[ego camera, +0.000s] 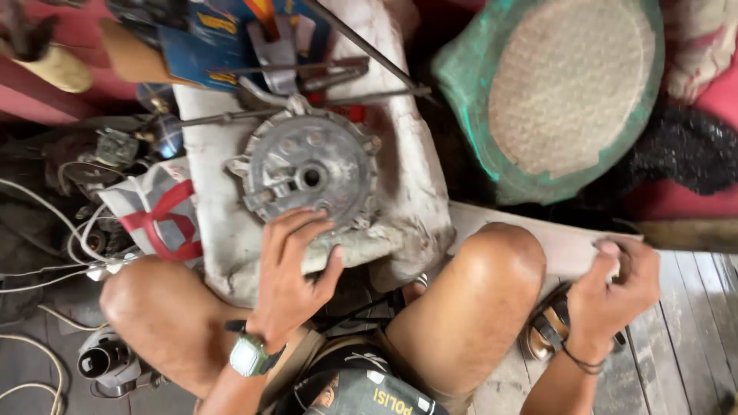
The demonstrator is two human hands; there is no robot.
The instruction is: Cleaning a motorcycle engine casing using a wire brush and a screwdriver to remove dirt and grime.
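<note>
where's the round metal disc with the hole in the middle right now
In the head view the round metal disc lies upper centre-left on the white block, just above the left hand.

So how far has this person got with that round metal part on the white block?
Done: the round metal disc already lies flat on the dirty white block, apart from any machine. In hand: the left hand presses on the disc's near rim, and the right hand grips the edge of a pale board. Left: loose metal rods lie untouched behind the disc.
</note>
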